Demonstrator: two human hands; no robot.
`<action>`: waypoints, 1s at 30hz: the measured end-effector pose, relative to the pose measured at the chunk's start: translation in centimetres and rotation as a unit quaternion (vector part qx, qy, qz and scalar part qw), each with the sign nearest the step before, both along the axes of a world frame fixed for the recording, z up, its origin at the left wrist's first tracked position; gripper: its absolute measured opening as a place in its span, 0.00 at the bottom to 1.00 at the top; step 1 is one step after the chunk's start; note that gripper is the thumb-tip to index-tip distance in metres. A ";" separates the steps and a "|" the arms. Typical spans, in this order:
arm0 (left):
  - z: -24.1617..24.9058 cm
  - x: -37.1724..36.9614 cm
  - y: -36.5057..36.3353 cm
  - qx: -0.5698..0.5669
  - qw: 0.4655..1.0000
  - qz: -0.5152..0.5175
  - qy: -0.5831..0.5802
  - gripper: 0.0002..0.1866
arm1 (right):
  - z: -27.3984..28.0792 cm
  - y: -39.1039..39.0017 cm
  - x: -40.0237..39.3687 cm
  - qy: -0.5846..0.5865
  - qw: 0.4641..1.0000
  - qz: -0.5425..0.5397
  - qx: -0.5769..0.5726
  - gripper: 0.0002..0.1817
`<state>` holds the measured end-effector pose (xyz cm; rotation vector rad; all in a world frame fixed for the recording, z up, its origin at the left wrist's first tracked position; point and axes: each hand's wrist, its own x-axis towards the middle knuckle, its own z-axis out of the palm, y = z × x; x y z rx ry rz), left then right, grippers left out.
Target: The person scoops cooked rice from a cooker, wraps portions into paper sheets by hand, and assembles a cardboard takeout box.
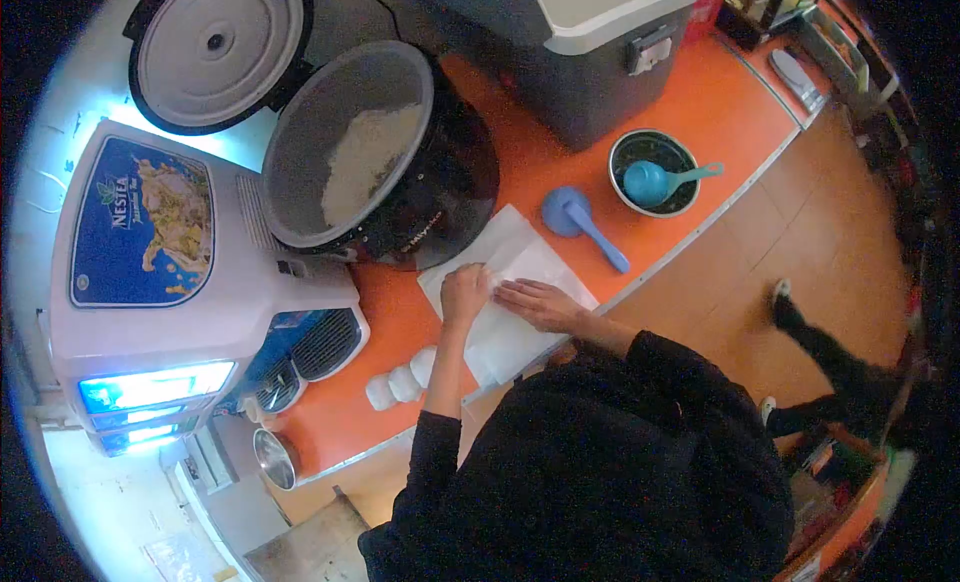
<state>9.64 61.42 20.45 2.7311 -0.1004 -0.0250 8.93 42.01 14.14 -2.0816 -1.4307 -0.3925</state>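
Note:
White sheets of paper (510,347) lie on the orange counter in front of me. My left hand (466,294) is closed, with its fingers curled on the paper beside a small white fold. Flat on the same paper, close to the left one, rests my right hand (537,305) with its fingers stretched out. Whether anything lies under the hands is hidden. Several small white wrapped bundles (403,383) sit in a row by my left forearm. Beyond the paper, a blue scoop (568,211) lies on the counter with its handle towards the front edge.
An open rice cooker (440,172) with white rice (370,162) stands behind the paper. A metal bowl (630,197) holds a teal ladle (650,185). A drink dispenser (150,332), a grey cooler box (580,92) and another metal bowl (275,457) are around. A person's legs (820,362) show at right.

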 end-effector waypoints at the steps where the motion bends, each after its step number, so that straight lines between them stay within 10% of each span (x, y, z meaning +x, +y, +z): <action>1: 0.3 -0.4 -0.4 0.000 1.000 -0.002 0.003 0.10 | -0.1 0.0 0.0 -0.001 1.000 0.003 -0.005 0.29; 13: -1.7 -8.2 -5.0 -0.189 0.976 0.021 -0.110 0.21 | -1.4 -0.8 0.5 -0.048 0.998 0.032 0.019 0.21; 14: -2.1 -8.7 -5.0 -0.028 0.992 -0.034 -0.118 0.23 | -1.0 -1.0 0.4 -0.081 0.996 0.029 0.002 0.20; 21: -5.5 -10.4 -3.9 0.025 0.987 -0.037 -0.155 0.28 | 0.1 -1.1 1.3 -0.063 0.996 -0.015 0.054 0.13; 23: -5.1 -10.2 -3.5 -0.105 0.977 0.114 -0.145 0.22 | -0.4 -2.1 1.3 0.008 0.999 -0.036 0.021 0.13; 30: -5.9 -9.4 -0.8 -0.057 0.975 0.112 -0.185 0.07 | -1.1 -1.3 2.7 0.082 0.994 -0.075 -0.019 0.16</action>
